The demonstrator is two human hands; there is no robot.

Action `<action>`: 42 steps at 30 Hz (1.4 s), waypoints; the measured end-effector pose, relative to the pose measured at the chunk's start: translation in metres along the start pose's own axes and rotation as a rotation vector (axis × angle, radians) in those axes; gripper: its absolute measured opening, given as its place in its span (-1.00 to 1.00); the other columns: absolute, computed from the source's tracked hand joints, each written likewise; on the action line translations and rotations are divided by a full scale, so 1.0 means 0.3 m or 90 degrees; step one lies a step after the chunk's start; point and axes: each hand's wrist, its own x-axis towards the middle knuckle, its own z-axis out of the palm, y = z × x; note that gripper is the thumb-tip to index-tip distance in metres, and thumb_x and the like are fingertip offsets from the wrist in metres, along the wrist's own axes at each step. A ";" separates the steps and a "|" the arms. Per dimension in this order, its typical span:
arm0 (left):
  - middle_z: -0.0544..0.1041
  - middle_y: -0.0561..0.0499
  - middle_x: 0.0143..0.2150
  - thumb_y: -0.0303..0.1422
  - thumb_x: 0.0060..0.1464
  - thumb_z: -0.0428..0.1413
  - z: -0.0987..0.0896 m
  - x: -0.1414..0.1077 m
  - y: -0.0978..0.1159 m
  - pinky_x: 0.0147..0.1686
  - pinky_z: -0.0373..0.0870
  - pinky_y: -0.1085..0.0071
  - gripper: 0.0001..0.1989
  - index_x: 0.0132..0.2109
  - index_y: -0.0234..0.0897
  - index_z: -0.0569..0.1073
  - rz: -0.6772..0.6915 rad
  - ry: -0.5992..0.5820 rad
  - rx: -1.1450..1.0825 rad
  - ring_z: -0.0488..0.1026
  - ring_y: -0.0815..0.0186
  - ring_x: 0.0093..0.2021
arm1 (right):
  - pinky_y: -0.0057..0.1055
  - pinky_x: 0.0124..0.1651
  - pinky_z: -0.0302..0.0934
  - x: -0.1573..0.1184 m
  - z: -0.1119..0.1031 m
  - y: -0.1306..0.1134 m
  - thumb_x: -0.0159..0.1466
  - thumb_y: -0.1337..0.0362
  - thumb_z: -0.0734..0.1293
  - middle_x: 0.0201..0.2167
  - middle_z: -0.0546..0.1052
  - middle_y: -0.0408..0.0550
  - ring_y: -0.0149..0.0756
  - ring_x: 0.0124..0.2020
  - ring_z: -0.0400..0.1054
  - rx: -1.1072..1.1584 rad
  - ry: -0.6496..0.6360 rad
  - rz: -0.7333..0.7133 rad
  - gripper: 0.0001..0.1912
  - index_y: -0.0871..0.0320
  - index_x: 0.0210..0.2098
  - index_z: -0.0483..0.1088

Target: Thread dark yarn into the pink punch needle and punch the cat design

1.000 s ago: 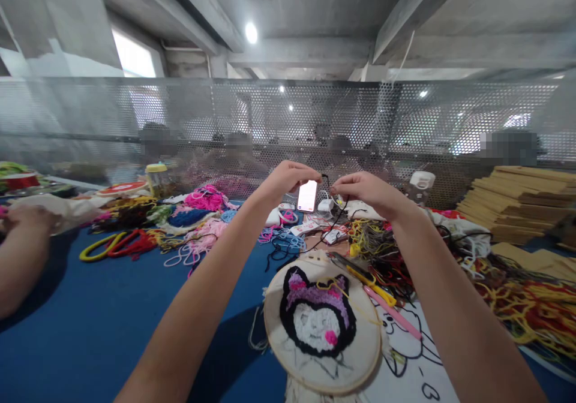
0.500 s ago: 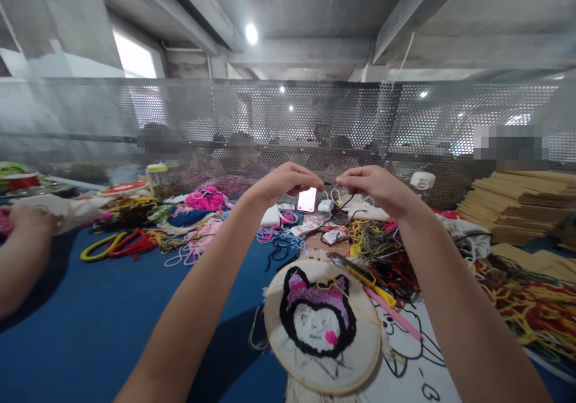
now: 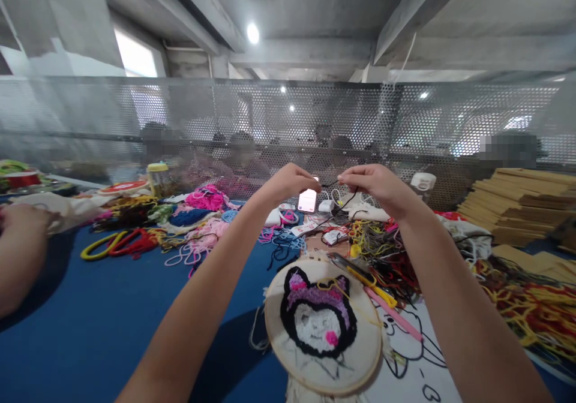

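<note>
My left hand (image 3: 293, 183) and my right hand (image 3: 372, 186) are raised above the far part of the table, a small gap apart. Both are closed in a pinch. A strand of black yarn (image 3: 348, 201) spans the gap between their fingertips, and a length of it trails from my right hand to the table. Below them lies a round embroidery hoop (image 3: 302, 374) with a cat-eared face worked in black, purple, white and pink. A yellow strand rests across its top. Beside the hoop are yellow-handled scissors (image 3: 378, 292) and a pink pen-like tool (image 3: 396, 314).
A line drawing (image 3: 411, 364) on white paper lies partly under the hoop. Yarn heaps (image 3: 204, 198) and a lit phone (image 3: 308, 199) sit farther back. Red and yellow scissors (image 3: 110, 244) lie left. Brown paper sheets (image 3: 522, 205) are stacked right. Another person's hand (image 3: 24, 220) works at far left.
The black strand now shows across the gap between my hands. My left fingertips have shifted slightly left; my right hand is almost still. The other person's hand has moved a little left.
</note>
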 end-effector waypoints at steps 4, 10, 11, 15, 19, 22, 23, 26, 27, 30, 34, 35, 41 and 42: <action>0.27 0.08 -0.68 -0.34 -0.16 0.17 0.019 0.001 0.020 -0.57 0.01 0.42 -0.89 -0.54 -0.22 0.56 0.025 0.148 -0.048 0.10 0.46 -0.62 | -0.40 -0.42 0.00 0.000 0.010 0.004 0.00 0.25 0.37 -0.62 0.36 -0.17 -0.43 -0.54 0.13 -0.015 -0.087 0.021 -0.90 0.14 -0.58 0.49; 0.17 0.10 -0.68 -0.27 -0.10 0.15 -0.005 -0.012 0.022 -0.59 -0.09 0.42 -0.84 -0.47 -0.23 0.58 0.029 -0.062 -0.098 -0.04 0.49 -0.64 | -0.42 -0.39 0.07 0.005 -0.025 0.022 -0.01 0.21 0.38 -0.57 0.41 -0.15 -0.43 -0.51 0.19 0.077 0.017 0.038 -0.89 0.12 -0.55 0.50; 0.20 0.09 -0.67 -0.27 -0.11 0.15 -0.006 -0.010 0.016 -0.59 -0.08 0.42 -0.84 -0.46 -0.24 0.58 0.026 -0.069 -0.069 -0.02 0.48 -0.63 | -0.43 -0.38 0.08 0.006 -0.029 0.023 -0.01 0.21 0.39 -0.57 0.41 -0.15 -0.43 -0.51 0.20 0.079 0.028 0.034 -0.89 0.12 -0.55 0.50; 0.34 0.05 -0.61 -0.25 -0.15 0.17 0.007 0.007 -0.007 -0.56 0.03 0.42 -0.81 -0.44 -0.27 0.58 0.029 0.019 0.052 0.11 0.45 -0.59 | -0.42 -0.38 0.09 0.009 -0.016 0.018 -0.01 0.24 0.38 -0.59 0.41 -0.15 -0.43 -0.53 0.19 0.072 0.026 0.022 -0.90 0.13 -0.55 0.50; 0.38 0.03 -0.58 -0.24 -0.07 0.10 0.021 0.017 -0.018 -0.56 0.05 0.43 -0.77 -0.43 -0.30 0.55 0.085 0.045 0.135 0.18 0.44 -0.57 | -0.43 -0.39 0.07 0.014 0.007 0.018 -0.01 0.24 0.38 -0.58 0.42 -0.14 -0.44 -0.52 0.18 0.076 0.039 0.009 -0.90 0.13 -0.53 0.51; 0.41 0.01 -0.57 -0.28 -0.04 0.06 0.031 0.016 -0.021 -0.57 0.07 0.45 -0.79 -0.46 -0.31 0.50 0.092 0.045 0.158 0.24 0.43 -0.58 | -0.42 -0.40 0.05 0.017 0.014 0.024 0.01 0.23 0.37 -0.58 0.42 -0.15 -0.44 -0.53 0.17 0.071 0.063 -0.002 -0.89 0.14 -0.52 0.51; 0.42 0.00 -0.56 -0.30 -0.03 0.04 0.036 0.016 -0.022 -0.57 0.08 0.45 -0.80 -0.46 -0.31 0.48 0.089 0.047 0.155 0.26 0.43 -0.58 | -0.42 -0.40 0.04 0.018 0.016 0.026 0.01 0.23 0.37 -0.58 0.42 -0.15 -0.44 -0.53 0.16 0.064 0.066 -0.006 -0.89 0.14 -0.52 0.51; 0.43 0.00 -0.53 -0.39 -0.05 0.01 0.051 0.020 -0.025 -0.53 0.10 0.46 -0.85 -0.46 -0.31 0.44 0.100 0.095 0.163 0.28 0.41 -0.54 | -0.41 -0.38 0.05 0.019 0.023 0.027 0.02 0.24 0.37 -0.57 0.43 -0.14 -0.43 -0.52 0.16 0.046 0.064 -0.020 -0.89 0.14 -0.50 0.52; 0.43 0.00 -0.52 -0.41 -0.05 0.00 0.057 0.023 -0.026 -0.52 0.10 0.46 -0.86 -0.47 -0.31 0.43 0.109 0.122 0.173 0.27 0.41 -0.52 | -0.40 -0.38 0.05 0.019 0.027 0.027 0.02 0.24 0.37 -0.56 0.43 -0.14 -0.42 -0.51 0.16 0.040 0.061 -0.022 -0.89 0.14 -0.49 0.52; 0.40 0.03 -0.52 -0.40 -0.05 0.00 0.069 0.030 -0.029 -0.51 0.06 0.45 -0.85 -0.50 -0.31 0.41 0.133 0.176 0.183 0.23 0.41 -0.50 | -0.40 -0.37 0.04 0.018 0.041 0.024 0.02 0.24 0.37 -0.57 0.41 -0.15 -0.42 -0.51 0.16 0.029 0.046 -0.023 -0.88 0.15 -0.50 0.51; 0.30 0.09 -0.60 -0.34 -0.02 0.01 0.075 0.028 -0.029 -0.55 0.00 0.45 -0.83 -0.45 -0.29 0.46 0.145 0.183 0.146 0.15 0.43 -0.56 | -0.40 -0.38 0.02 0.017 0.058 0.021 0.03 0.22 0.36 -0.60 0.37 -0.17 -0.43 -0.51 0.14 0.034 0.017 -0.025 -0.87 0.17 -0.53 0.48; 0.28 0.10 -0.62 -0.33 -0.02 0.02 0.075 0.026 -0.029 -0.56 -0.02 0.45 -0.82 -0.44 -0.29 0.47 0.147 0.185 0.139 0.13 0.44 -0.57 | -0.40 -0.37 0.02 0.017 0.062 0.021 0.04 0.22 0.36 -0.59 0.36 -0.17 -0.43 -0.51 0.14 0.035 0.011 -0.028 -0.86 0.17 -0.53 0.47; 0.36 0.07 -0.57 -0.32 -0.03 0.06 0.074 0.023 -0.026 -0.52 0.07 0.45 -0.81 -0.41 -0.31 0.52 0.148 0.213 0.024 0.17 0.45 -0.55 | -0.40 -0.37 0.03 0.017 0.081 0.029 0.05 0.22 0.33 -0.60 0.35 -0.18 -0.43 -0.52 0.14 0.044 -0.015 -0.058 -0.85 0.18 -0.53 0.45; 0.39 0.06 -0.55 -0.32 -0.03 0.07 0.076 0.024 -0.024 -0.51 0.09 0.46 -0.82 -0.41 -0.32 0.52 0.148 0.216 -0.014 0.20 0.45 -0.54 | -0.40 -0.37 0.03 0.018 0.084 0.030 0.05 0.22 0.33 -0.61 0.34 -0.19 -0.43 -0.52 0.14 0.047 -0.017 -0.064 -0.85 0.18 -0.52 0.45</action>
